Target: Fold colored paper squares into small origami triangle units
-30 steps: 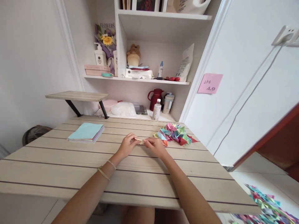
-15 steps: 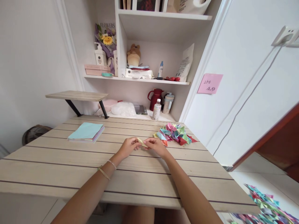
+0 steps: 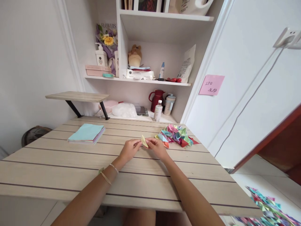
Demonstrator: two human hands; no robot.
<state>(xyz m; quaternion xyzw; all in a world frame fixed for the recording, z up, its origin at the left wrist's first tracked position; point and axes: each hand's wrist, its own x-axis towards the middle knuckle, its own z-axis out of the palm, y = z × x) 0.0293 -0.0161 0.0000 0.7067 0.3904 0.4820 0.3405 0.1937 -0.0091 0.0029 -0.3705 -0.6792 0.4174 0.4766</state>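
Note:
A small piece of folded yellow paper (image 3: pixel 144 141) stands tilted between my two hands, above the middle of the table. My left hand (image 3: pixel 130 149) pinches its left edge between thumb and fingers. From the other side my right hand (image 3: pixel 156 147) grips it with thumb and forefinger. The exact folds are too small to make out. Just beyond my right hand lies a pile of folded coloured papers (image 3: pixel 176 135), in pink, green, blue, red and orange. To the left sits a stack of square paper (image 3: pixel 87 132) with a light blue sheet on top.
The slatted wooden table (image 3: pixel 89 169) reaches back to a white shelf unit. A small raised wooden stand (image 3: pixel 77 96) is at the back left. A plastic bottle (image 3: pixel 158 111) and a red jug (image 3: pixel 156 99) stand behind the pile. More folded papers (image 3: pixel 272 205) lie on the floor at right.
The yellow paper has turned from lying slanted to a more upright angle between my fingers. My hands have shifted slightly around it; the pile and the stack are unmoved.

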